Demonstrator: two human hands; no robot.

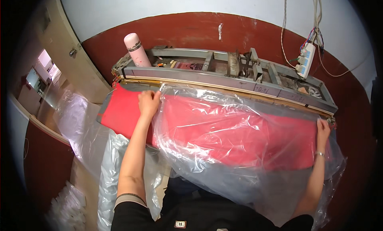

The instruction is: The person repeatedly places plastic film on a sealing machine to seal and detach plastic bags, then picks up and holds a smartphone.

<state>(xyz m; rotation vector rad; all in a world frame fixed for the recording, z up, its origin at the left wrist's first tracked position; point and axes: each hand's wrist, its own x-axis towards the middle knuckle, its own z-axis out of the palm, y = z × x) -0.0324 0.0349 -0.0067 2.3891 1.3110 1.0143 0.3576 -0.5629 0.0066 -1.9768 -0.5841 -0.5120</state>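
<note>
A sheet of clear plastic film lies over a red padded surface with grey edges and drapes down its near side. At the film's left edge, beside the far rail, my left hand is closed with its fingers pinching the gathered film. The red surface left of that hand is uncovered. My right hand is closed at the far right end, its fingertips pinching the film near the rail. A band circles the right wrist. Between my two hands the film is wrinkled and shiny.
Behind the surface runs a long grey metal frame with a pink bottle at its left end. A white power strip hangs by cords at the right. More plastic film hangs at the left, near a door.
</note>
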